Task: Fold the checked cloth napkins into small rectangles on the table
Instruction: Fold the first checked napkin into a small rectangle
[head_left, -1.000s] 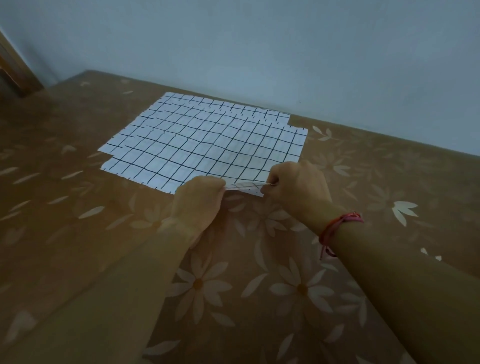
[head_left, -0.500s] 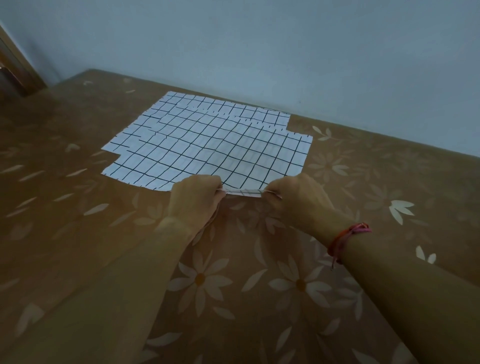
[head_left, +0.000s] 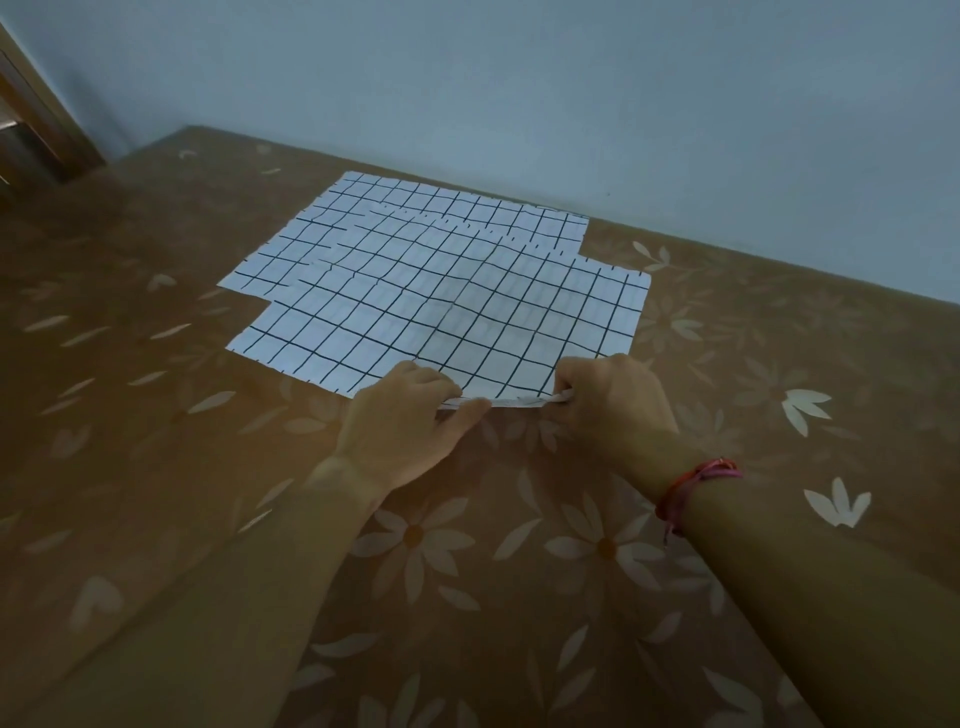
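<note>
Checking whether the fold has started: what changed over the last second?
The thumb of the left hand stretched out along the near edge of the top napkin. It and the right hand still pinch that edge, barely lifted. The other napkins stay flat on the table; nothing folded.

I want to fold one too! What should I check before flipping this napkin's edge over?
1. Left hand grips the near edge of the top napkin: ok.
2. Right hand grips that edge too: ok.
3. Only one napkin in each grip: cannot tell.
4. Top napkin lies flat: ok, with faint creases.
5. Napkins underneath line up with it: not ok, they poke out at the far side.
</note>
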